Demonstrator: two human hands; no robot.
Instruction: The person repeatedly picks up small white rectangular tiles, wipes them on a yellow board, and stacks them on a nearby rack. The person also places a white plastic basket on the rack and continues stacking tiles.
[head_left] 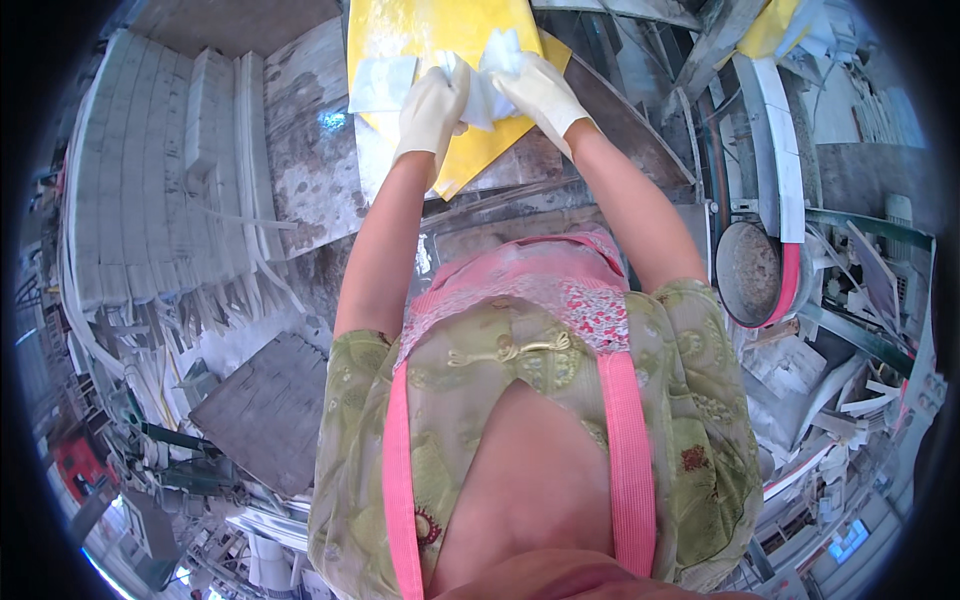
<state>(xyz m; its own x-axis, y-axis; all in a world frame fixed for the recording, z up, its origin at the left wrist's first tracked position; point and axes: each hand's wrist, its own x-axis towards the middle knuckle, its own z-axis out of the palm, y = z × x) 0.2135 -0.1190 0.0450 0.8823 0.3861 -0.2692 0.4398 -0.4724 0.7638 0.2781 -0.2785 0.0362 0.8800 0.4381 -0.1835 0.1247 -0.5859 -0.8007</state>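
Note:
Both my hands wear cream-coloured gloves and reach forward over a bright yellow sheet (400, 22) on the work table. Between them is a crumpled, thin whitish sheet (482, 102), perhaps plastic film or paper. My left hand (434, 108) has its fingers closed at the left side of this sheet. On its right side, my right hand (541, 97) is closed too, with part of the sheet sticking up beyond the fingers. A pale, flat square piece (383, 83) lies on the yellow sheet, just left of my left hand.
Long grey-white strips (135, 160) are stacked side by side on the left, their thin ends hanging down. A round pan (748, 272) with crusty contents stands at right, beside a long white strip (783, 150). A dark board (265, 412) lies lower left. Scraps (860, 400) clutter the lower right.

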